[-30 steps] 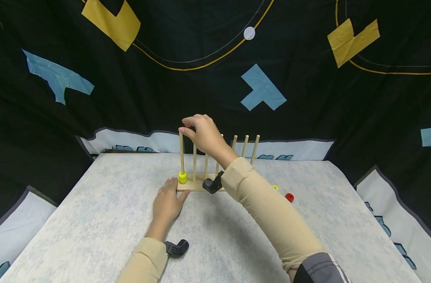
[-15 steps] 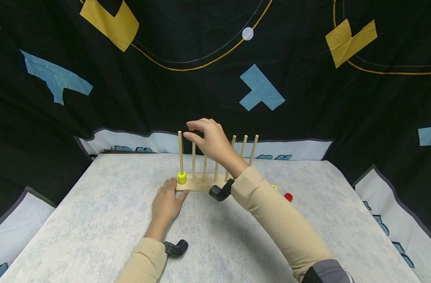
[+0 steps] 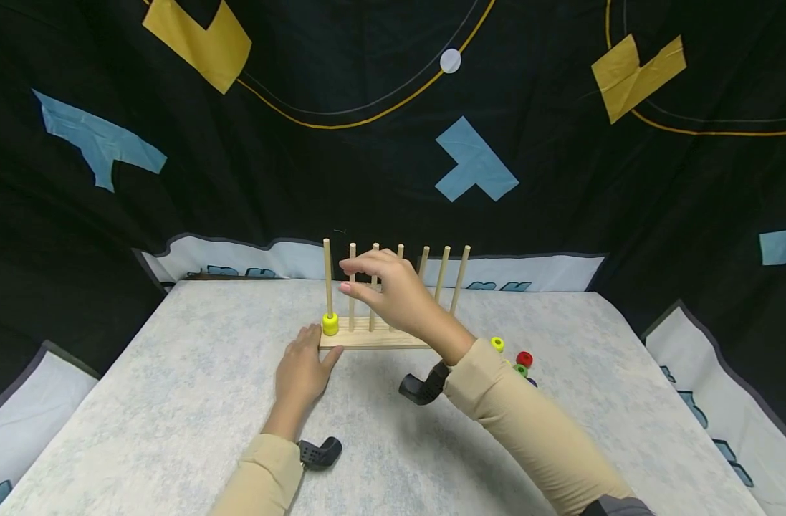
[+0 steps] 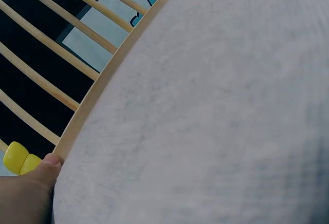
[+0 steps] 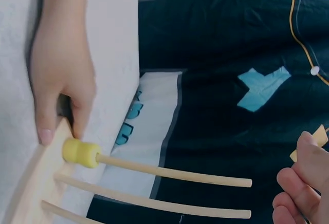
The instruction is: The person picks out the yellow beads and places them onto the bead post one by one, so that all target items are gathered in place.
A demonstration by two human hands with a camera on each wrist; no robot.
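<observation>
A wooden peg stand (image 3: 373, 338) with a row of upright pegs stands on the table. Two yellow beads (image 3: 330, 325) are stacked at the foot of its leftmost peg; the left wrist view shows both yellow beads (image 4: 20, 158). My left hand (image 3: 302, 373) holds the left end of the base, with the thumb at the front and the fingers round the far side. In the air before the middle pegs is my right hand (image 3: 393, 290), thumb and fingers loosely bent and apart, holding nothing. In the right wrist view, the right hand (image 5: 306, 183) is beyond the peg tips.
Loose beads lie on the table right of the stand: a yellow bead (image 3: 497, 344), a red bead (image 3: 524, 358), a green bead (image 3: 521, 370) and a dark blue one partly behind the right sleeve. A black patterned cloth (image 3: 393, 179) hangs behind the table (image 3: 173, 401).
My right hand has come away from the top of the leftmost peg, moving right and down. More loose beads show past the sleeve. The left hand stays on the base.
</observation>
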